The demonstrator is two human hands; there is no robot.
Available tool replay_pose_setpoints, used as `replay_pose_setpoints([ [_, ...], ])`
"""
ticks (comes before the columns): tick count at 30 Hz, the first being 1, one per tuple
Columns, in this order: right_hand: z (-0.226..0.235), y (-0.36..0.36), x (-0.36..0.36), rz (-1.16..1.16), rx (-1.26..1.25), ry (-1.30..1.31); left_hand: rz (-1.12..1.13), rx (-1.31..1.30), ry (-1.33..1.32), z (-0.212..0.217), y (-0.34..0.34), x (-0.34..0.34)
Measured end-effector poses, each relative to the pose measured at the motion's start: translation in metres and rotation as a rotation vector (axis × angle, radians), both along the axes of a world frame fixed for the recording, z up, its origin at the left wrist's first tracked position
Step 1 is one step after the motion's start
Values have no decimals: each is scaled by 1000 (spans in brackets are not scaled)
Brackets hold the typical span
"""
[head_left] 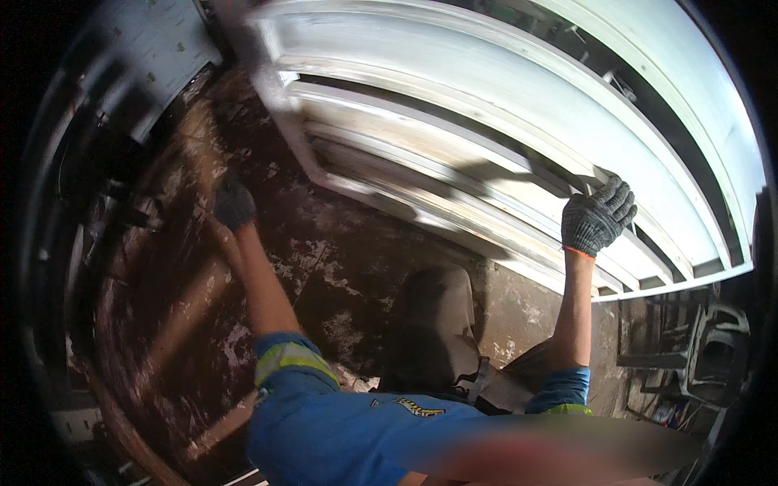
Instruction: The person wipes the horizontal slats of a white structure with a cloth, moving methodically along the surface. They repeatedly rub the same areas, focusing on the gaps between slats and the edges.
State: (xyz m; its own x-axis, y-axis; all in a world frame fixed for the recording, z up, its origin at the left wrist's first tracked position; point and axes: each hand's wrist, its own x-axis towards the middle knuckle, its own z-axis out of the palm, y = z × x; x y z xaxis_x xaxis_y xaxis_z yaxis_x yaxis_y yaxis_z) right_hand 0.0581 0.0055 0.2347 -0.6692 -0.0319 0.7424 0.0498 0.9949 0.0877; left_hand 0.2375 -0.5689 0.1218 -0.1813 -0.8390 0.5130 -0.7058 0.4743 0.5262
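**Hidden, cropped and blurred**

Blurring along the lower edge, smearing a reddish band across the blue sleeve (pixel 340 429) and hiding whatever lies beneath. Hiding the fingertips of the right hand (pixel 598 217) behind a slat of the pale metal frame (pixel 486 138), so the grip itself cannot be judged. Smearing the left hand (pixel 233 202) in shadow, leaving unclear whether the fingers are closing on anything. Cutting off the frame at the top and right rim. Sinking the grey panel (pixel 150 57) and dark clutter (pixel 697 356) into the black fisheye border, too dim to identify.
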Motion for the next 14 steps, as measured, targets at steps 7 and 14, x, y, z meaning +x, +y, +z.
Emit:
replay_pose_setpoints([
  [7,-13,-243,1,495,7,19,45,323,-316,-335,152,165],
  [14,59,-492,57,877,50,-239,-201,718,-363,-333,225,219],
])
